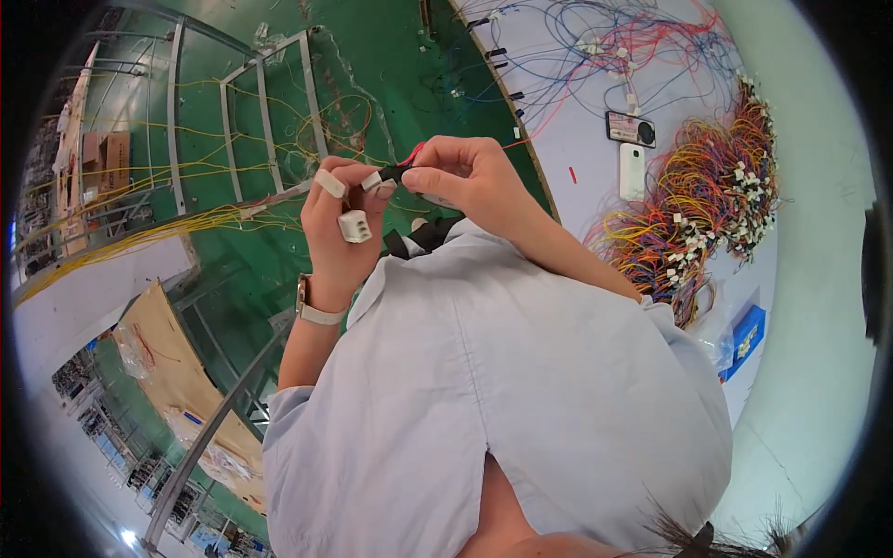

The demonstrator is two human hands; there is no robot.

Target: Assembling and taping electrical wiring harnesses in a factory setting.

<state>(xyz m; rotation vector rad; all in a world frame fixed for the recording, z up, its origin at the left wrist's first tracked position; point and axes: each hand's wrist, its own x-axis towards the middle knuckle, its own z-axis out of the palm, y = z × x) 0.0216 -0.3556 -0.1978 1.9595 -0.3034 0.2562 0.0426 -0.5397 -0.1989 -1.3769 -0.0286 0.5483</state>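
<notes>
Both hands meet at the upper middle of the head view. My left hand [337, 237] is closed, its fingers pinching a small white plug connector [372, 181]. Two more white connectors, an oblong one [330, 183] and a blocky one with square openings [354, 226], lie against that hand's fingers and palm. Into the pinched connector's end runs a black-covered piece of wire [397, 173], gripped between thumb and fingers of my right hand [474, 181]. A red wire [415, 153] shows beside the black part. The fingers hide how far wire and connector are joined.
At right, a white table [577, 200] bears a large heap of coloured wires with white connectors [693, 232], a phone [631, 130], a white case [632, 172] and a blue box [744, 342]. Loose blue and red wires [614, 46] spread behind. Yellow wires [139, 228] hang along a metal frame [177, 102] at left.
</notes>
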